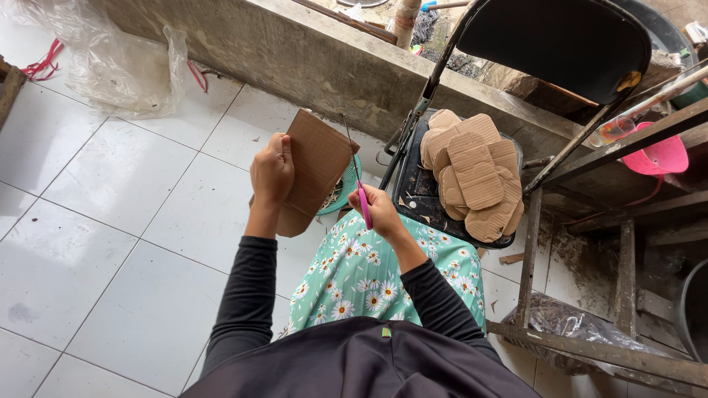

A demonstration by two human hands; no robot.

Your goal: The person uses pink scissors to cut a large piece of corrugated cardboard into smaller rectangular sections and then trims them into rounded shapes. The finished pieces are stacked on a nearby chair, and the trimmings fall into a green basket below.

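Left of the chair [472,184], the left hand [272,174] is closed on a cardboard sheet [316,166], held upright. Nearer the chair, the right hand [380,210] is closed on pink-handled scissors [360,190], blades apparently meeting the sheet's edge. Cardboard cutouts [476,173] lie stacked on the chair seat.

I see my left hand [272,173] gripping a brown cardboard sheet [316,166] by its left edge, held up over the white tiled floor [110,221]. My right hand [380,212] is closed around pink-handled scissors [361,193], their thin blades pointing up beside the sheet's right edge. Just to the right, a black folding chair [560,44] carries a pile of rounded cardboard cutouts [476,173] on its seat. A clear plastic bag [118,63] lies far left by the concrete ledge [332,66].
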